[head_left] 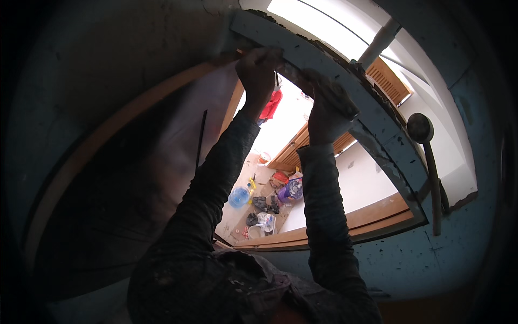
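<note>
Both my arms, in dark sleeves, reach up to the underside of a blue-painted lintel (pixel 302 51) over a doorway. My left hand (pixel 258 70) is closed at the corner where a wooden door frame (pixel 135 110) meets the lintel, its fingers on the end of a thin grey metal strip (pixel 288 68). To its right, my right hand (pixel 324 110) grips a flat trowel (pixel 339 98) crusted with grey mortar and presses it against the lintel's rough lower edge. Crumbly mortar lines that edge.
A long-handled tool with a round dark head (pixel 420 128) leans on the blue wall at right. Through the doorway lies a floor with a blue water bottle (pixel 238 197), a purple tub (pixel 292 190), buckets and red items. A louvred wooden panel (pixel 389 80) stands beyond.
</note>
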A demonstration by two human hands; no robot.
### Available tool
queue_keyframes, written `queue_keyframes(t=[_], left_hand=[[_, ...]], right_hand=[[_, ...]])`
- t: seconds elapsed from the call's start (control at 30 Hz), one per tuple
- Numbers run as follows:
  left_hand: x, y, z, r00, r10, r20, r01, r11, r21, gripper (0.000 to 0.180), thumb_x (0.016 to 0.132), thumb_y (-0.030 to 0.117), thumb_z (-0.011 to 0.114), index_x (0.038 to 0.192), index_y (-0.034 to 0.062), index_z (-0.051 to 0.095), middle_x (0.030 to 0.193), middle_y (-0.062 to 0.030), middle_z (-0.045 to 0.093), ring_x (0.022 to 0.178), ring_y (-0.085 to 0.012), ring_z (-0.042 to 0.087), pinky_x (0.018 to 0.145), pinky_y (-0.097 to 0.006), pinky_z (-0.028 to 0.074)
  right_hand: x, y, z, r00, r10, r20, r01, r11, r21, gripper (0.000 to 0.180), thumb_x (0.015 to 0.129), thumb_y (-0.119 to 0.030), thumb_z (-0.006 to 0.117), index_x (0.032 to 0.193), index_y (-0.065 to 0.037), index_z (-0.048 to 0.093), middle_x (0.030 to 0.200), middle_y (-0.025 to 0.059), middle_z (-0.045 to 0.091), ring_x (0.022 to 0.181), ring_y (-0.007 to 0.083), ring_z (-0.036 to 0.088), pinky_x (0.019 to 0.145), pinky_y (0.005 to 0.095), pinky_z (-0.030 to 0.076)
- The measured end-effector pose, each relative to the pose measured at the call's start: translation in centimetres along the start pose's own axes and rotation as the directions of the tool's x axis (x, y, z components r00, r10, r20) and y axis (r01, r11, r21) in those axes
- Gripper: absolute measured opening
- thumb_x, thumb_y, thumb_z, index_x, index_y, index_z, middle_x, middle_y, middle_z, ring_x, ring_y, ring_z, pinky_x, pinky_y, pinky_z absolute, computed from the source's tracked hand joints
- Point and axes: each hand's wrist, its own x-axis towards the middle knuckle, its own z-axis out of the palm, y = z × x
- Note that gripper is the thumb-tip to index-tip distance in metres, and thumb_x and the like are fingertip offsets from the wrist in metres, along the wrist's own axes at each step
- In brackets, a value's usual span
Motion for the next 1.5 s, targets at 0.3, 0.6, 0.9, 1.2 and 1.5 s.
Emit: queue_keyframes(t=[0.3,0.6,0.9,1.2,1.5], left_hand=[[-2.2,1.3,-0.5,0.958,0.199,-0.207,-0.177,0.977,0.120,0.017,0.095,0.014,0.065,0.092,-0.0017,0.071,0.086,-0.0068,0.072,0.076,-0.0146,0.069,0.069,-0.028,0.053],[-4.4,2.3,0.8,0.966,0.258,-0.034,-0.260,0.961,-0.098,0.009,0.099,0.003,0.060,0.106,-0.0019,0.060,0.093,-0.0109,0.068,0.086,-0.0156,0.070,0.076,-0.028,0.056],[-4.6,1.2,0.7,0.955,0.279,0.098,-0.285,0.957,0.048,0.010,0.091,-0.001,0.066,0.101,-0.0010,0.068,0.099,-0.0113,0.072,0.090,-0.0179,0.071,0.079,-0.029,0.057],[-4.7,0.6,1.5,0.952,0.293,0.091,-0.300,0.951,0.072,0.009,0.090,0.000,0.069,0.098,0.0010,0.072,0.096,-0.0092,0.073,0.088,-0.0182,0.072,0.076,-0.029,0.058],[-4.1,-1.1,1.8,0.897,0.436,0.073,-0.442,0.887,0.135,0.010,0.089,-0.001,0.070,0.098,0.0008,0.073,0.094,-0.0085,0.073,0.084,-0.0163,0.072,0.069,-0.026,0.057]], right_hand=[[0.9,-2.8,0.1,0.998,-0.061,0.006,0.061,0.993,-0.101,0.017,0.079,-0.004,0.082,0.093,0.003,0.075,0.091,0.0108,0.076,0.082,0.0208,0.073,0.077,0.0329,0.057],[0.9,-2.1,0.3,0.999,-0.050,-0.018,0.048,0.995,-0.088,0.018,0.078,-0.007,0.083,0.091,0.003,0.075,0.088,0.0104,0.075,0.079,0.0206,0.073,0.074,0.0331,0.057],[0.9,-1.8,0.1,0.999,-0.031,-0.017,0.029,0.992,-0.121,0.017,0.078,-0.008,0.082,0.088,0.003,0.075,0.085,0.0107,0.075,0.076,0.0201,0.072,0.072,0.0327,0.056],[0.8,-0.5,-0.4,0.999,-0.041,0.016,0.043,0.982,-0.181,0.019,0.080,-0.010,0.082,0.090,0.003,0.073,0.088,0.0116,0.074,0.080,0.0213,0.072,0.073,0.0332,0.056],[0.6,0.0,-0.2,0.992,-0.126,-0.006,0.122,0.971,-0.207,0.014,0.080,-0.006,0.082,0.085,0.004,0.074,0.081,0.0095,0.074,0.070,0.0157,0.071,0.069,0.0302,0.056]])
